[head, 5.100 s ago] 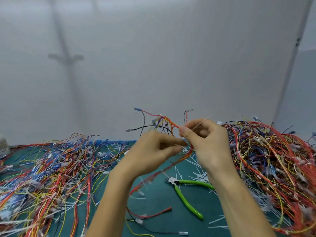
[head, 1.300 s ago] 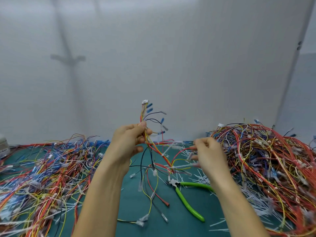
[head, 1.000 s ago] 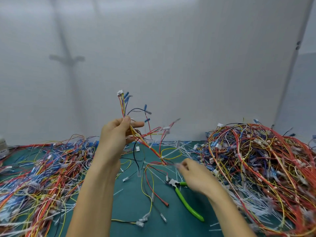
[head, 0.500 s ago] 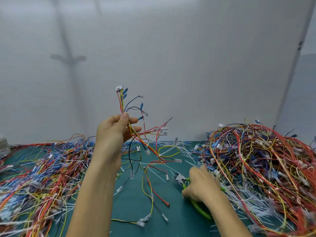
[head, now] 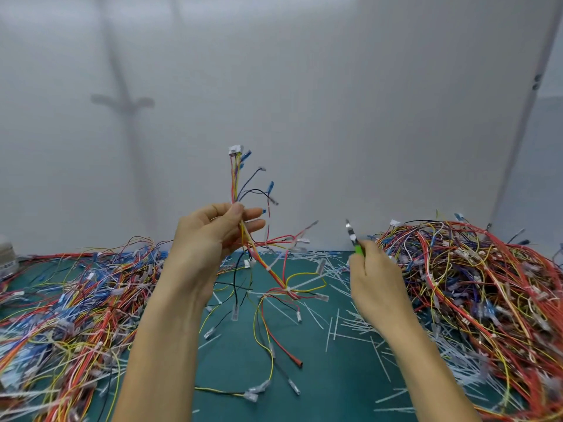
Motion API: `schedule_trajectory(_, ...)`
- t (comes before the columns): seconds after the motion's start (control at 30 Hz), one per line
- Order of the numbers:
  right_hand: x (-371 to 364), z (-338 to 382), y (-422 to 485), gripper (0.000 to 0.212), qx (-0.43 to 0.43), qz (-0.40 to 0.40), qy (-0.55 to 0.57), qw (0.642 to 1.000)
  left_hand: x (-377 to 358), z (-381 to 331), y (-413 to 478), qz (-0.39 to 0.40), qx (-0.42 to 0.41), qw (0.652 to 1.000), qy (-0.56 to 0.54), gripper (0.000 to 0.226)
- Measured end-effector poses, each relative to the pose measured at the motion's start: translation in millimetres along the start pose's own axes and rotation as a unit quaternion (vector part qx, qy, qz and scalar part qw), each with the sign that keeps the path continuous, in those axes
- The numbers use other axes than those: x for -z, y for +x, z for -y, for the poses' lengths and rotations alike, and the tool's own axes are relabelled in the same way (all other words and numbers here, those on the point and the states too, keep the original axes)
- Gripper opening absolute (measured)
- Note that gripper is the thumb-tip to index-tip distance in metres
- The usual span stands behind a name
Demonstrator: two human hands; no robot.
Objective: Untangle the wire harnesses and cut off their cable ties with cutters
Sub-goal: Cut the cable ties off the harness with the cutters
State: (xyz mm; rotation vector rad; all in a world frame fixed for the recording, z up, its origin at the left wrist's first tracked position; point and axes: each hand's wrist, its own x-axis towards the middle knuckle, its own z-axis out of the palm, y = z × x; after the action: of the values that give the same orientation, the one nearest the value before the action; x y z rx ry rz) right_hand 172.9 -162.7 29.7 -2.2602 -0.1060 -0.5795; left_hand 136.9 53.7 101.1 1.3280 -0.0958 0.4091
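The thin bundle of red, yellow and black wires (head: 259, 258) hangs mid-frame, pinched by the left grip (head: 207, 242). A white plastic cable tie (head: 287, 289) sits low on it. The right grip (head: 376, 278), just to the right, curls round green-handled metal cutters (head: 353, 238). Cutting seems next: the tips must catch that tie, not the wires.

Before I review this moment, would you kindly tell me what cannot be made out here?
Head view:
Cutters: handles hidden inside the right hand; blurred tip, open or closed unclear.
Pale object at left edge: cut off by the frame.
Right wire pile: individual ties too small, tangled.
Wire harness in left hand: gripped stretch hidden by the hand.
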Motion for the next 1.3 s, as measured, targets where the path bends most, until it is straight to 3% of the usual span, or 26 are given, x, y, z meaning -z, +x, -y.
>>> schedule_trajectory(0.2,19,45,-15,0.023,0.141,-0.033,0.102,0.984,-18,8,-3,0.04,0.01,0.999,-0.001,0.011)
schedule_trajectory(0.5,44,81,-31,0.031,0.21,-0.102,0.05,0.971,-32,15,-5,-0.036,0.0,0.999,-0.039,0.009)
schedule_trajectory(0.57,48,84,-33,0.032,0.2,-0.09,0.06,0.974,-35,15,-7,-0.043,0.0,0.998,-0.045,0.008)
schedule_trajectory(0.73,43,85,-35,0.041,0.104,0.047,0.09,0.989,-41,13,-10,-0.014,0.022,0.996,-0.089,0.01)
schedule_trajectory(0.83,35,83,-33,0.044,0.064,0.089,0.101,0.989,-45,12,-12,-0.007,0.037,0.994,-0.106,0.012)
schedule_trajectory(1.07,37,79,-29,0.048,0.008,0.116,0.11,0.987,-54,16,-16,0.001,0.055,0.986,-0.157,0.012)
schedule_trajectory(1.3,41,78,-29,0.052,0.005,0.125,0.084,0.989,-56,16,-16,0.017,0.061,0.983,-0.175,0.015)
